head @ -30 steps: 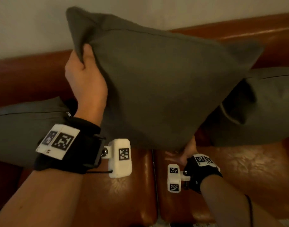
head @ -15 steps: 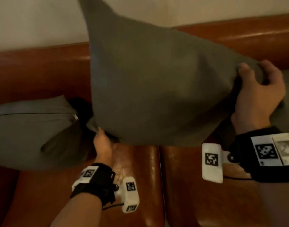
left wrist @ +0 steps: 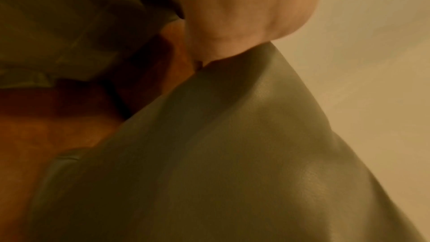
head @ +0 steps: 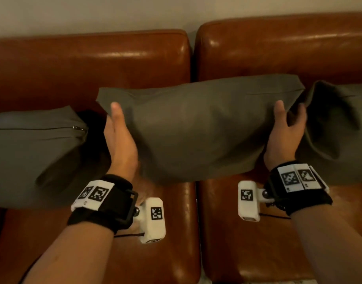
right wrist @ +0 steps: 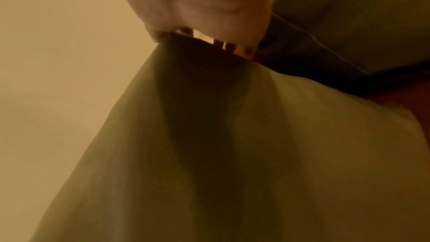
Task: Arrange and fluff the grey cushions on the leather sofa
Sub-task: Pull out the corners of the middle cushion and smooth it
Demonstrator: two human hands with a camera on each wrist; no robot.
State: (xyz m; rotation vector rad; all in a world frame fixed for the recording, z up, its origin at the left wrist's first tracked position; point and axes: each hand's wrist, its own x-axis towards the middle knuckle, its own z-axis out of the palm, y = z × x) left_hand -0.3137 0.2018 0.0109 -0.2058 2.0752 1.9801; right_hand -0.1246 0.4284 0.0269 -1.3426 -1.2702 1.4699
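Head view: the middle cushion [head: 196, 128] is upright before the sofa [head: 90, 64] back, with the left hand [head: 119, 140] and right hand [head: 284, 134] clasping its ends, thumbs in front. Left wrist view: cloth peaks under the palm, fingers hidden. Right wrist view: cloth creases from the grip, so it seems soft and light, best held at its sides

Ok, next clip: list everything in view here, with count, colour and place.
cushions: 3, grey; middle cushion between the hands, left cushion and right cushion either side of it on the sofa.
leather sofa: 1, brown, across the whole view.
wall: 1, pale, behind the sofa.
wrist bands: 2, black with white tagged units, one per wrist.
left hand: 1, grips the middle cushion's left end.
right hand: 1, grips its right end.
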